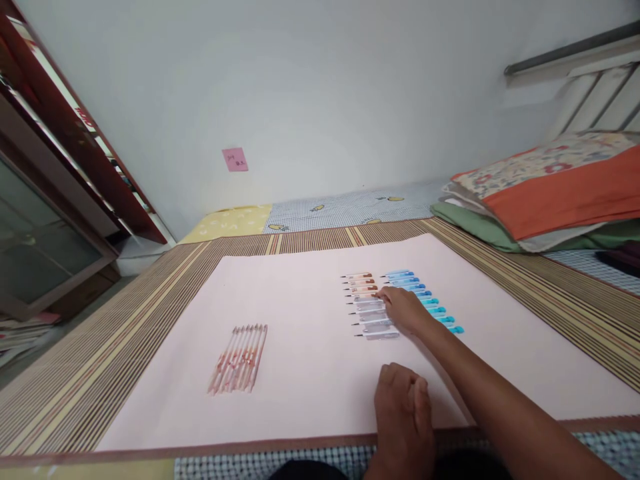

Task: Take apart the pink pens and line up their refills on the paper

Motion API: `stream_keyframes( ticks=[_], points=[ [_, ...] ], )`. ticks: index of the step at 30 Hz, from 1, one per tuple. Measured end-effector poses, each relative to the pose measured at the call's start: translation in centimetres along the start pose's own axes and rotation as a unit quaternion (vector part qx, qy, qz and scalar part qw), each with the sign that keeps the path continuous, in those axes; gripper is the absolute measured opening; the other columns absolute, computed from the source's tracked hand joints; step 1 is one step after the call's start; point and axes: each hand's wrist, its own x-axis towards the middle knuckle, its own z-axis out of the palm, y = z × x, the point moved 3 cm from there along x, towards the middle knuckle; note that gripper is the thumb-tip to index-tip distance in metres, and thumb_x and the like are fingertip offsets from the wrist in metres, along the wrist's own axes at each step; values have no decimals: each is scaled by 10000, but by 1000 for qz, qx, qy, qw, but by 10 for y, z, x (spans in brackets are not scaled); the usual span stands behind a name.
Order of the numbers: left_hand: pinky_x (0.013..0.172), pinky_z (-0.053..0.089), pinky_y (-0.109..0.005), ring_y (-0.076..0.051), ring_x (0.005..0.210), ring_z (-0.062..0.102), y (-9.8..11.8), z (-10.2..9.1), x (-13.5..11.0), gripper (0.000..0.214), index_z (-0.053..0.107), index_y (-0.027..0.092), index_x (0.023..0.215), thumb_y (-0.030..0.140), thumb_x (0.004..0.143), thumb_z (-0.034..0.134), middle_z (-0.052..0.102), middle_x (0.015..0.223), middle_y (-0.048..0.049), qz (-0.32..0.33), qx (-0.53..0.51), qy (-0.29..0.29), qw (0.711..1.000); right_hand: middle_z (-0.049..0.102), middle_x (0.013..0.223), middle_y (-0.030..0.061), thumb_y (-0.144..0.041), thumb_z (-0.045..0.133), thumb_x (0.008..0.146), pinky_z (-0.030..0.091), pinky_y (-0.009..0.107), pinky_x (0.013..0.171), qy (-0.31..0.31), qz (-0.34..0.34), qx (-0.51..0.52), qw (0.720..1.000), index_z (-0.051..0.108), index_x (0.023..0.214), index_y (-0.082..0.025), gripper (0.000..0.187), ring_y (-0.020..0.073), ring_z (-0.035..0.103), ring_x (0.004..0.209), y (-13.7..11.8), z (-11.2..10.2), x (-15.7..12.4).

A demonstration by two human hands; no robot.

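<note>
A pale pink sheet [310, 347] covers a striped mat. On it lie rows of pens: several brown ones [361, 283], several clear grey ones [373, 319] below them, and a column of blue ones [415, 293] to their right. My right hand [403, 308] reaches across the blue pens, fingertips pinched at the lowest brown pen. My left hand [403, 407] rests on the sheet near its front edge, fingers curled loosely and holding nothing I can see. A separate bundle of clear pens with red marks [240, 358] lies to the left.
A striped woven mat [100, 347] lies under the sheet on a bed. Folded bedding and an orange pillow [560, 187] are stacked at the right. A dark cabinet with glass [45, 227] stands at the left. A pink note [235, 160] sticks to the wall.
</note>
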Motion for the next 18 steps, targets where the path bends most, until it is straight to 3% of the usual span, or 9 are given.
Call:
stream_keyframes(
  ticks=[3,5,8,12,18],
  points=[
    [779,467,-361,-209,851,606,-13,-22,25,247,604,223,916,233,1036,389,652,883,-64,-33,19,45,998,781,1015,74,-46,466,902,320,275,733,5,9,27,1000,744,1018,-198,337,199,650,906,1,2,-2],
    [862,493,-393,-230,943,636,-29,-42,51,256,644,214,1025,234,1029,388,693,978,-89,-88,45,98,990,776,1011,70,-43,461,888,322,269,726,13,19,50,999,733,1017,-198,339,193,646,904,4,4,-4],
    [922,512,-419,-258,1036,650,-55,-57,96,234,667,201,1076,194,970,458,718,1063,-107,-131,107,93,981,767,1003,58,-46,453,869,334,258,711,28,35,84,995,718,1006,-205,338,182,643,889,9,9,-4],
    [928,523,-438,-282,1069,627,-81,-51,136,315,689,174,1086,95,907,442,719,1064,-123,-68,183,40,980,765,1015,45,-33,465,835,368,245,717,43,55,121,990,713,1047,-211,372,171,656,890,15,16,-4],
    [970,495,-443,-278,1054,599,-100,-40,146,312,689,203,997,47,872,450,708,1006,-99,-19,195,16,980,765,1109,63,-30,470,851,402,254,788,56,72,154,984,702,1167,-212,432,189,675,979,16,19,-6]
  ],
)
